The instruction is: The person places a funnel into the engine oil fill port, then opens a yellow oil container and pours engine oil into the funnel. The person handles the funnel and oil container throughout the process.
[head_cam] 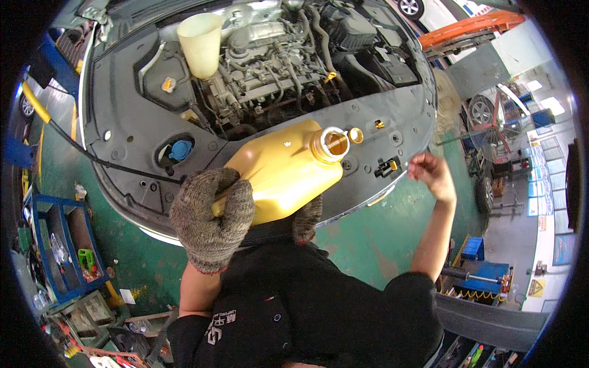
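My left hand (212, 216), in a grey knitted glove, grips the handle of a yellow plastic jug (280, 170). The jug is tilted, its uncapped mouth towards the right. A small yellow cap (355, 135) shows just beside the mouth. My right hand (428, 174) is bare and raised at the right, past the front edge of the car, fingers loosely curled and slightly blurred; nothing shows in it. Another knitted glove (308, 221) is partly hidden below the jug. Beyond, a whitish plastic funnel or open container (200, 46) stands on the engine (267, 64).
A black panel (119, 92) surrounds the engine bay, with a blue cap (180, 150) and a black latch (386, 167). A black hose or cable (119, 168) crosses at left. A blue trolley (64, 248) stands left; wheels and tools are at right.
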Tool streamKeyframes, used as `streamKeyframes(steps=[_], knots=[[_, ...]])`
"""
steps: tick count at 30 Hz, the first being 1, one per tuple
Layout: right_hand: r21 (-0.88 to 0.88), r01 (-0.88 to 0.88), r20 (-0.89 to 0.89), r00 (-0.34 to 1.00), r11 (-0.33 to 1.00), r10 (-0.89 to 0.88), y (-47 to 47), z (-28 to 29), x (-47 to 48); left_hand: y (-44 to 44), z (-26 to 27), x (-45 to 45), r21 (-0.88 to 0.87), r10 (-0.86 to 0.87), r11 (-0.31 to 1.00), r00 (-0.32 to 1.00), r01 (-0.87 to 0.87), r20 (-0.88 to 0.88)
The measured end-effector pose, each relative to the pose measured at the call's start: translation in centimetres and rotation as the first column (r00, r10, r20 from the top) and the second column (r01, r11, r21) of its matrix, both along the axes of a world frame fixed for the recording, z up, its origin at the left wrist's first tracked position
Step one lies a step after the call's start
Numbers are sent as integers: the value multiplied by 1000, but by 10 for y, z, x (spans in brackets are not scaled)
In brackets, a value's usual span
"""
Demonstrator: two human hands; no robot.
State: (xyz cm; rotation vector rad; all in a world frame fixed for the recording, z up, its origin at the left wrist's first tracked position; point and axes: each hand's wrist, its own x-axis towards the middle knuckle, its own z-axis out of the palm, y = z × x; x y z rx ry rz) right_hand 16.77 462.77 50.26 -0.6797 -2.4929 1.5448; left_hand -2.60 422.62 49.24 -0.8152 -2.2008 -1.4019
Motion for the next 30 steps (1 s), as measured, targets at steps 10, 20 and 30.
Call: streamKeyframes(steps=[10,20,30], knots=[[502,-46,836,281,863,-471,70,-226,257,-3,-1,0,-15,-10,1000,1000,10,-4],[553,-414,-107,825,723,555,-91,72,-91,0,3,4,-38,61,998,997,-59,52],[738,-569,255,733,362,631,-139,113,-147,0,3,4,-32,41,999,996,-39,80]])
